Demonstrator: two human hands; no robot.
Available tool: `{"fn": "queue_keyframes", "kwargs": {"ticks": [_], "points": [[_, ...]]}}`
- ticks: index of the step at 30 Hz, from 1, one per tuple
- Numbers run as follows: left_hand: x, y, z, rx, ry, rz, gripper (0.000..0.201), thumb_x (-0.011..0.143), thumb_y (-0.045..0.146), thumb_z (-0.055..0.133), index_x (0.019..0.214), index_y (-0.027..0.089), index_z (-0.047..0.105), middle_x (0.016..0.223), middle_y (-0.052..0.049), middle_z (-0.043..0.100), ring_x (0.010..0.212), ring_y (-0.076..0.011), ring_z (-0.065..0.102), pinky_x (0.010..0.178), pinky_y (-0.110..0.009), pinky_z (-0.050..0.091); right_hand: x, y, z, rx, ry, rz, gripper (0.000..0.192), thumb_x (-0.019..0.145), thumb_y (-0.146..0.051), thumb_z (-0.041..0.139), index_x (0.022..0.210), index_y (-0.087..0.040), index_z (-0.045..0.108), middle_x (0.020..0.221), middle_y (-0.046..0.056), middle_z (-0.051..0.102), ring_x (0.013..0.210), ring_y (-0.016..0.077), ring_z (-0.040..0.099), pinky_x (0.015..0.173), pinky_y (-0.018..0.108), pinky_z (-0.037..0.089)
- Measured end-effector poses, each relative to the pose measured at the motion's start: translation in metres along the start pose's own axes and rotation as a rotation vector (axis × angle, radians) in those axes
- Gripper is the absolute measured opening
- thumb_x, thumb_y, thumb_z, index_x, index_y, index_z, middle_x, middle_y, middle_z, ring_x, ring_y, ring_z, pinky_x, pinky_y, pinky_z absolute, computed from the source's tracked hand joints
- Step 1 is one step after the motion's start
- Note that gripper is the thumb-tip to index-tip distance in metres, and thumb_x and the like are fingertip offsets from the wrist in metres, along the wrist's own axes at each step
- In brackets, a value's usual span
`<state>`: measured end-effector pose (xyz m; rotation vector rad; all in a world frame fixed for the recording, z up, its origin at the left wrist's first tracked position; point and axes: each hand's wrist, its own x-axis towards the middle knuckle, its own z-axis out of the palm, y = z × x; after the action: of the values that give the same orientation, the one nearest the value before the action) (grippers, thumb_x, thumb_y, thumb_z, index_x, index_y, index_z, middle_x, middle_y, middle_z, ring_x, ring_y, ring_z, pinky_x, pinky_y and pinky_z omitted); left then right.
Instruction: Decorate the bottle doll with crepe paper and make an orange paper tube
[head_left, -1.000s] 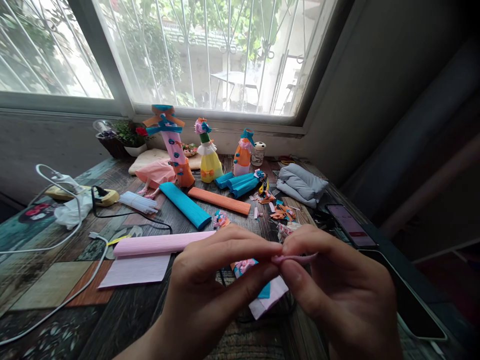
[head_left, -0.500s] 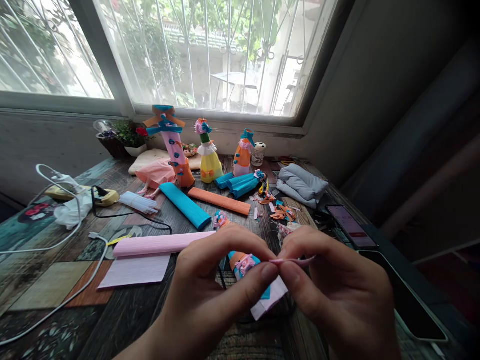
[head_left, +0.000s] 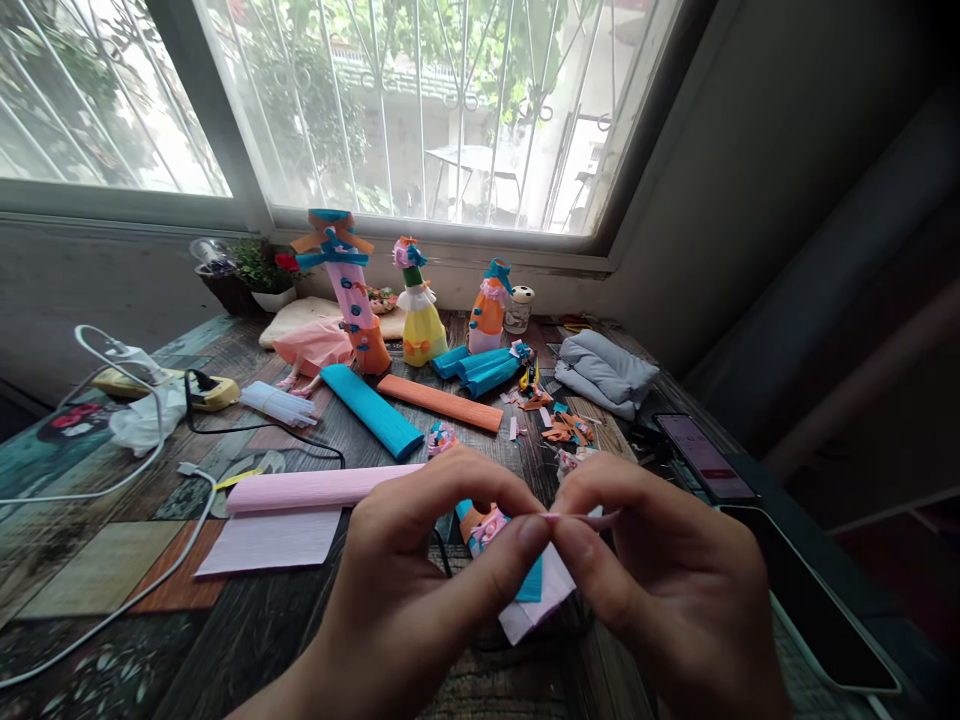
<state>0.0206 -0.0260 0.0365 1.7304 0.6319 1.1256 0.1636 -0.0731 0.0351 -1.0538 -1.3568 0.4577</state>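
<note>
Pink crepe strip (head_left: 604, 519): held up above the table (head_left: 255, 640), pinched between both sets of fingertips, a short tail showing under the right forefinger.
Left hand (head_left: 431, 560): thumb and forefinger brought narrowly together on the strip's near end; hardly any paper can be seen there.
Right hand (head_left: 667, 580): the same tight pinch, right beside the other, thumbs almost meeting.
Feel of the crepe: feather-light, soft and easily torn, it would be judged; best gripped by the finger pads close to the pinched spot, never tugged by the tail.
Below the hands: a blue, pink and orange paper piece (head_left: 535, 580), partly hidden.
Rolls: the pink roll (head_left: 322, 488) is laid at left, the blue roll (head_left: 371, 410) and orange roll (head_left: 440, 402) beyond.
Scraps (head_left: 568, 428): strewn past the right hand.
Window side: a yellow-skirted figure (head_left: 424, 330) is stood upright.
</note>
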Motion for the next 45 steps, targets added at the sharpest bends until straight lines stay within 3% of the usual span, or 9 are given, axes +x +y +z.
{"fn": "queue_keyframes", "kwargs": {"ticks": [10, 15, 23, 31, 40, 45], "points": [[0.001, 0.001, 0.004, -0.053, -0.018, 0.063, 0.008, 0.081, 0.013, 0.06, 0.076, 0.019, 0.062, 0.074, -0.001, 0.064, 0.069, -0.0151, 0.061, 0.068, -0.025, 0.049, -0.001, -0.003, -0.002, -0.086, -0.001, -0.031, 0.013, 0.071, -0.008, 0.062, 0.072, -0.021, 0.064, 0.063, -0.003, 0.062, 0.058, 0.0118, 0.058, 0.054, 0.022, 0.046], [0.0, 0.001, 0.007, -0.087, 0.028, 0.048, 0.008, 0.08, 0.014, 0.063, 0.075, 0.02, 0.064, 0.073, 0.0, 0.064, 0.067, -0.0143, 0.061, 0.066, -0.024, 0.048, -0.001, -0.002, 0.003, -0.038, 0.086, -0.027, 0.012, 0.071, -0.01, 0.061, 0.072, -0.021, 0.065, 0.062, -0.003, 0.06, 0.058, 0.0119, 0.056, 0.053, 0.022, 0.045], [-0.001, -0.001, 0.008, -0.199, 0.05, -0.015, 0.006, 0.08, 0.019, 0.066, 0.078, 0.024, 0.068, 0.073, 0.002, 0.066, 0.07, -0.0147, 0.062, 0.067, -0.022, 0.049, -0.001, 0.0, 0.0, 0.097, 0.039, 0.042, 0.012, 0.07, -0.011, 0.062, 0.072, -0.022, 0.064, 0.06, -0.002, 0.059, 0.058, 0.0127, 0.055, 0.054, 0.023, 0.046], [0.0, 0.002, 0.005, -0.456, -0.079, -0.183, 0.004, 0.079, 0.028, 0.07, 0.079, 0.024, 0.071, 0.075, -0.001, 0.066, 0.073, -0.0164, 0.061, 0.068, -0.023, 0.051, 0.004, -0.003, -0.006, 0.305, -0.094, 0.135, 0.011, 0.069, -0.011, 0.068, 0.072, -0.022, 0.068, 0.065, -0.002, 0.059, 0.061, 0.0119, 0.055, 0.059, 0.024, 0.048], [0.003, -0.003, 0.0, -0.516, -0.223, -0.204, 0.007, 0.082, 0.028, 0.066, 0.081, 0.022, 0.07, 0.074, -0.003, 0.062, 0.073, -0.0177, 0.058, 0.07, -0.029, 0.05, 0.003, 0.0, -0.009, 0.397, -0.133, 0.129, 0.014, 0.07, -0.01, 0.069, 0.077, -0.023, 0.07, 0.07, 0.0, 0.059, 0.064, 0.0129, 0.057, 0.059, 0.024, 0.049], [0.001, -0.003, 0.003, -0.569, -0.207, -0.196, 0.004, 0.081, 0.027, 0.067, 0.081, 0.023, 0.07, 0.075, -0.002, 0.064, 0.074, -0.017, 0.058, 0.07, -0.028, 0.049, 0.004, 0.0, -0.012, 0.379, -0.186, 0.132, 0.017, 0.069, -0.008, 0.07, 0.077, -0.023, 0.069, 0.071, -0.001, 0.06, 0.066, 0.0136, 0.058, 0.062, 0.025, 0.05]]}}
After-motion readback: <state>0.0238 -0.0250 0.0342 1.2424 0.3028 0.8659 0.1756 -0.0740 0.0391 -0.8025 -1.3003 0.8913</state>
